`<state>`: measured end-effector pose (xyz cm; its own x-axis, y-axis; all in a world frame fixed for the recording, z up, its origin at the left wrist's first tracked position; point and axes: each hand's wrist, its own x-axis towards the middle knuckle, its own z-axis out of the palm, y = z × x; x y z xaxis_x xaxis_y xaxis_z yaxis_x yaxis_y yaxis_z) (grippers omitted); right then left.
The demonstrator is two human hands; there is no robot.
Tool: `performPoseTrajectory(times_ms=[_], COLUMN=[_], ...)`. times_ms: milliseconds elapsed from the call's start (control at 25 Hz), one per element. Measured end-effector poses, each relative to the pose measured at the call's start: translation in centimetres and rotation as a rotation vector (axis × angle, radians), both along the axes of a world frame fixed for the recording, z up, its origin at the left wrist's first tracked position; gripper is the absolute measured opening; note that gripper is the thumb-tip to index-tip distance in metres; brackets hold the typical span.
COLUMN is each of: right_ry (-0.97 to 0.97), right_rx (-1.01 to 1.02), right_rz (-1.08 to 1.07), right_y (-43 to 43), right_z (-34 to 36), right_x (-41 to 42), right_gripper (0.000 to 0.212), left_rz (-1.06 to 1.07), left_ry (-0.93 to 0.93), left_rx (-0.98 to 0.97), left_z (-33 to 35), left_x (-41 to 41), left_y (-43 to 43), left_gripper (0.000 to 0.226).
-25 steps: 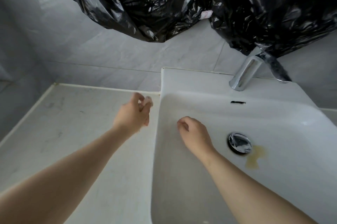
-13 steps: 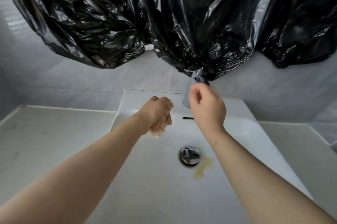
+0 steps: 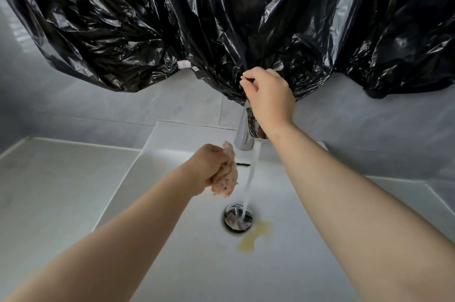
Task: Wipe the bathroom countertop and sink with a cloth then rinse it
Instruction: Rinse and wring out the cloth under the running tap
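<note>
Head view: I am gripping the bunched pink speckled cloth (image 3: 225, 175) in my left hand (image 3: 209, 166) at centre frame, just beside the falling water stream (image 3: 252, 173) for rinsing over the white ceramic sink (image 3: 197, 264), while my right hand (image 3: 268, 97) is clutching the top of the curved chrome tap (image 3: 243, 134) above.

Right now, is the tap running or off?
Running: a stream of water falls from the faucet onto the drain, beside the cloth in the left hand.

Wall (image 3: 369, 129): made of big grey tiles, with thin lines seen between them.
Plastic (image 3: 221, 18): black, shiny and crinkled, hung across the top of the wall.
Tag (image 3: 184, 64): small and white, stuck on the plastic.
</note>
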<state>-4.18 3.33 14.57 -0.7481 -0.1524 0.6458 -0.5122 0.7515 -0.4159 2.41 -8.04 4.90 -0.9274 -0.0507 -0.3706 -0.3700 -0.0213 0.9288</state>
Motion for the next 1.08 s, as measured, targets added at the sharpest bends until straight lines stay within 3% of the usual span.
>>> performPoseTrajectory(times_ms=[80, 200, 280, 320, 400, 440, 520, 680, 840, 920, 960, 1040, 1080], right_ry=[-0.012, -0.073, -0.407, -0.616, -0.944, -1.028, -1.025, -0.931, -0.902, -0.935, -0.956, -0.919, -0.868], right_rx=[-0.111, -0.440, -0.569, -0.585, -0.658, -0.709, -0.742, -0.712, -0.597, -0.665, -0.661, -0.617, -0.604], right_rz=[0.022, -0.107, -0.206, -0.196, -0.042, 0.034, 0.077, -0.012, 0.023, 0.212, 0.276, 0.232, 0.130], right_y=[1.0, 3.1, 4.1, 4.3, 4.3, 4.3, 4.4, 5.2, 5.1, 5.1, 5.1, 5.3, 5.4], right_z=[-1.7, -6.9, -10.5, -12.1, -14.2, -14.6, -15.3, -16.6, -17.2, -17.1, -16.8, -16.8, -16.9], right_x=[1.4, 5.3, 6.9, 7.3, 7.7, 8.0, 8.2, 8.1, 7.1, 6.9, 6.9, 6.7, 6.4], right_gripper=[0.021, 0.011, 0.012, 0.018, 0.035, 0.042, 0.047, 0.035, 0.029, 0.010, 0.011, 0.013, 0.009], left_rz=[-0.016, 0.053, 0.087, 0.060, 0.006, 0.013, 0.016, 0.063, -0.059, -0.046, -0.047, -0.023, -0.018], left_ry=[-0.004, -0.043, -0.068, -0.064, -0.030, -0.021, 0.036, 0.035, 0.052, 0.062, 0.073, 0.063, 0.059], left_rx=[0.038, 0.103, 0.195, 0.252, 0.391, 0.462, 0.461, 0.235, 0.028, 0.179, 0.298, 0.459, 0.438], left_z=[-0.4, -1.7, -2.5, -2.8, -3.1, -3.4, -4.6, -7.2, -7.9, -7.3, -6.7, -5.8, -5.7], left_x=[0.5, 1.0, 1.6, 1.8, 2.3, 2.4, 2.2, 2.2, 1.6, 1.5, 1.6, 1.8, 1.8], left_y=[1.2, 2.6, 3.1, 3.4, 3.9, 4.0, 4.1, 4.4, 4.6, 4.2, 4.0, 3.5, 3.2], left_gripper=[0.006, 0.028, 0.035, 0.027, 0.009, 0.011, 0.018, 0.022, 0.024, 0.033, 0.033, 0.019, 0.032])
